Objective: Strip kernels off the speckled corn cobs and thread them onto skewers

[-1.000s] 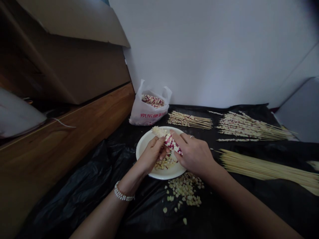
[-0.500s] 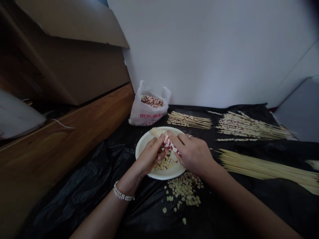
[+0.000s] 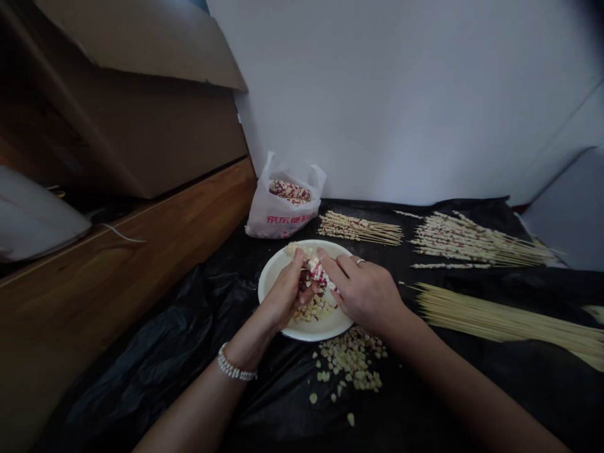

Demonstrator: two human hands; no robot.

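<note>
Both my hands hold one corn cob (image 3: 312, 265) with white and red kernels over a white plate (image 3: 278, 272). My right hand (image 3: 365, 290) is wrapped round its near end, a ring on one finger. My left hand (image 3: 286, 290), with a bead bracelet at the wrist, is closed on the cob's middle, thumb pressed on the kernels. Loose kernels (image 3: 314, 309) lie on the plate under my hands. Several more kernels (image 3: 352, 363) are scattered on the black plastic sheet (image 3: 179, 352) in front of the plate.
A white plastic bag (image 3: 283, 211) with more cobs stands behind the plate by the wall. Skewers threaded with kernels lie at the back (image 3: 361, 228) and back right (image 3: 467, 242). Bare bamboo skewers (image 3: 509, 321) lie at right. A wooden ledge (image 3: 117, 264) and cardboard box (image 3: 141, 119) border the left.
My hands have drawn closer together on the cob, covering more of it, and my left thumb has shifted up along the kernels. The cob stays over the plate.
</note>
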